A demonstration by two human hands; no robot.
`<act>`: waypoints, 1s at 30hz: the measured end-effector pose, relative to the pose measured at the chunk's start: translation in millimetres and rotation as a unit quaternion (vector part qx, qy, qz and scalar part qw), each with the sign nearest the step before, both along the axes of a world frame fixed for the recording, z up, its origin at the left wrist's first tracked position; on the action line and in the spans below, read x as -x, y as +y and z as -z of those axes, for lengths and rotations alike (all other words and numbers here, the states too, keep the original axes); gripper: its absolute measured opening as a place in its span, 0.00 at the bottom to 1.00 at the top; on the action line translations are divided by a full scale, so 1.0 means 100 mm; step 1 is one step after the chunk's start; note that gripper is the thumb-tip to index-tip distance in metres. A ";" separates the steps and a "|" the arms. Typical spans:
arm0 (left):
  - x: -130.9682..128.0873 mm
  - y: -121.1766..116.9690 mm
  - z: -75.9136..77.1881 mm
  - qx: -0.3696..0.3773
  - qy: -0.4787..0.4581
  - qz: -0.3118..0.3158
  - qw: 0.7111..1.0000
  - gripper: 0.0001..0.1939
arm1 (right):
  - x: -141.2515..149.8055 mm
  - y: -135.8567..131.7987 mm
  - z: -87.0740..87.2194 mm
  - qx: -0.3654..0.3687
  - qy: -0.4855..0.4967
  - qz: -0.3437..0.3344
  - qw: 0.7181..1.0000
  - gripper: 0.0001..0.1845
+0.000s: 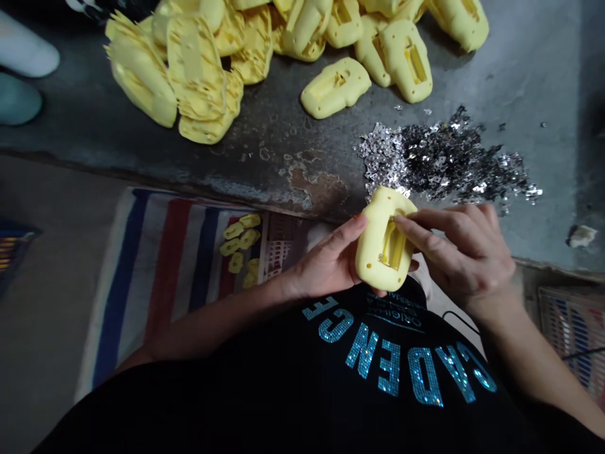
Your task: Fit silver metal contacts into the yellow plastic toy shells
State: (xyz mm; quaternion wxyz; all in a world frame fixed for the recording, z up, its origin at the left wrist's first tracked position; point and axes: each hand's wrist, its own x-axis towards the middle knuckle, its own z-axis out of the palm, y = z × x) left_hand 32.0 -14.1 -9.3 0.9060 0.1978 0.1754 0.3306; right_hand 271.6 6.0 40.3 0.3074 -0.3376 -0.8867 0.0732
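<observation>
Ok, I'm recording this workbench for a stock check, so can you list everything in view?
Loose moulded pieces: a dozen or more, pale yellow, heaped along the far side of the ledge.
Held moulded piece: one, pale yellow with a slot, between the hands.
Metallic flakes: very many, silver and dark, in a scattered heap on the ledge.
Concrete ledge: one, grey and worn, across the upper view.
Small moulded pieces: about seven, yellow, on the cloth.
Striped cloth: one, blue, red and white, below the ledge.
Black shirt: one, blue sparkling letters, at the bottom.
Left hand: one, gripping the held piece.
Right hand: one, fingers at the slot.
</observation>
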 end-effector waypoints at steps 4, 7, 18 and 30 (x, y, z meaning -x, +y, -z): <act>0.00 -0.02 0.01 -0.007 0.002 -0.005 1.000 0.49 | -0.02 -0.04 0.04 0.005 -0.002 0.018 1.000 0.28; 0.01 -0.03 0.01 -0.005 0.007 -0.014 1.000 0.50 | -0.02 -0.05 0.07 -0.012 -0.007 0.025 1.000 0.28; 0.02 -0.07 0.01 -0.007 0.033 -0.049 0.998 0.49 | 0.01 0.00 0.04 0.091 0.111 0.004 0.990 0.21; -0.01 -0.09 -0.04 -0.022 0.069 -0.087 0.994 0.35 | 0.01 0.04 -0.07 -0.102 0.017 0.009 0.995 0.09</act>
